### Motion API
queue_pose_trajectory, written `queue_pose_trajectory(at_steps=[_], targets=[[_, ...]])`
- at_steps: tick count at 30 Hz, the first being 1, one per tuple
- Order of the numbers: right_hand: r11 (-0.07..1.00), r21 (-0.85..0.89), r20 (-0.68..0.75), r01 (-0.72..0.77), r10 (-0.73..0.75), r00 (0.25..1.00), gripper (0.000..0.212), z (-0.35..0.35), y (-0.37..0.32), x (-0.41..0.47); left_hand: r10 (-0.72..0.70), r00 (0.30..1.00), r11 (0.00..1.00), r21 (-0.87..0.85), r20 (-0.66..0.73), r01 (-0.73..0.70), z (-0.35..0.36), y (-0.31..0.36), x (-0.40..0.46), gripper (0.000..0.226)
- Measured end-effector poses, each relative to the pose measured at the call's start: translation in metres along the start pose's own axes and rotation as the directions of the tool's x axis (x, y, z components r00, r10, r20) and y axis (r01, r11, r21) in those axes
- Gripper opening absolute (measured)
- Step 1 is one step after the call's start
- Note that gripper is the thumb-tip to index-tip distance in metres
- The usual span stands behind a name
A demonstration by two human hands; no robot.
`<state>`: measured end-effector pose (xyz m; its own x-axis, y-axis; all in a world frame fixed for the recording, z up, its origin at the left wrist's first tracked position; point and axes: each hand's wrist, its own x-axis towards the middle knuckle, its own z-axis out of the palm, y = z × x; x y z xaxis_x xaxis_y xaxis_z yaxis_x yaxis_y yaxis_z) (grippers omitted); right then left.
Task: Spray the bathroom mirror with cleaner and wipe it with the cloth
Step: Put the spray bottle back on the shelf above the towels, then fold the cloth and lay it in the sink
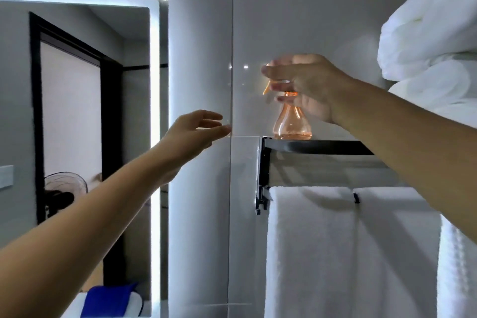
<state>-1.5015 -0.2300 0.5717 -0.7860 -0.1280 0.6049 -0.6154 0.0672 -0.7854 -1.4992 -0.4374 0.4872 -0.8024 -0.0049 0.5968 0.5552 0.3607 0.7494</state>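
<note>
- Person's body: only 2 arms in view, from approx. the elbow fwd.
- Left hand (192, 130) & forearm: bare, no sleeve, no watch, no ring seen.
- Right hand (307, 90) & forearm: bare too, no sleeve, no glove.
- Fingers slim; right fingertips blurred, nails unclear.

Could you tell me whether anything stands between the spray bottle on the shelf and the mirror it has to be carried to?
Nothing visible does. The spray bottle stands on the black shelf under the right hand; only bare wall tile and the open left hand lie toward the mirror.
</note>
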Motion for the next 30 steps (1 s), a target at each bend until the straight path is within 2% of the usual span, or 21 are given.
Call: queue_pose_trajectory(at_steps=[4, 7, 11, 15, 23, 27, 30], targets=[[0.999, 0.023, 0.173, -0.027, 0.022, 0.985, 0.037, 0.052, 0.006, -0.025, -0.020, 0.999, 1.000, -0.010, -0.042, 0.019, -0.030, -0.017, -0.043, 0.032], [0.997, 0.026, 0.271, -0.076, 0.066, 0.960, 0.034, 0.099, 0.026, -0.047, -0.045, 0.996, 0.998, 0.040, -0.074, 0.048, -0.060, -0.037, -0.081, 0.035], [0.971, 0.099, 0.358, -0.215, 0.167, 0.919, 0.032, 0.163, 0.064, -0.082, -0.126, 0.988, 0.983, 0.122, -0.084, 0.136, -0.108, -0.068, -0.138, 0.050], [0.920, 0.147, 0.427, -0.363, 0.272, 0.862, 0.032, 0.230, 0.104, -0.121, -0.215, 0.966, 0.967, 0.109, -0.143, 0.231, -0.159, -0.105, -0.187, 0.045], [0.730, 0.155, 0.527, -0.666, 0.509, 0.681, 0.030, 0.373, 0.171, -0.232, -0.421, 0.880, 0.887, 0.100, -0.220, 0.450, -0.260, -0.178, -0.311, 0.037], [0.627, 0.122, 0.558, -0.770, 0.598, 0.575, 0.026, 0.432, 0.197, -0.298, -0.529, 0.813, 0.827, 0.068, -0.245, 0.559, -0.300, -0.213, -0.381, 0.040], [0.537, 0.088, 0.580, -0.839, 0.657, 0.481, 0.026, 0.468, 0.214, -0.348, -0.603, 0.751, 0.768, 0.061, -0.268, 0.638, -0.323, -0.241, -0.437, 0.031]])
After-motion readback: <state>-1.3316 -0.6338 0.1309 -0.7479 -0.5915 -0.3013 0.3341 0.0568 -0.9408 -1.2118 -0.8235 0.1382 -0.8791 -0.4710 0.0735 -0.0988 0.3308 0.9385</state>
